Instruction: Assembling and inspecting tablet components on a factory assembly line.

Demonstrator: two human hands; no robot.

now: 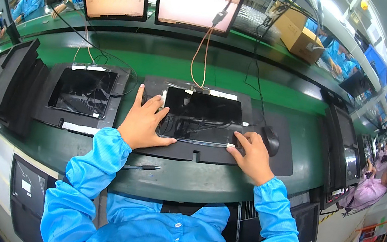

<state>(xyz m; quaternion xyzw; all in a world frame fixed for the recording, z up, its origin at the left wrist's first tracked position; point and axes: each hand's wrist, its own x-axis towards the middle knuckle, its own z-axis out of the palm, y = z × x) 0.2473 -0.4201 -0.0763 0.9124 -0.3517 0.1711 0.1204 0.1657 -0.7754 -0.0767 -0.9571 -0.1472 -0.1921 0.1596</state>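
L hand is spread wide at the L end of a blk tablet, thumb by its btm L corner, nothing gripped; R hand is at the btm R corner w/ thumb & index a narrow gap apart near a small white tab, can't tell if it's pinched. Tablet lies flat, screen up, on a dk foam pad on the green bench, w/ an orange cable running to its top edge. Mouse sits just R, 2nd tablet L, pen nr front edge.
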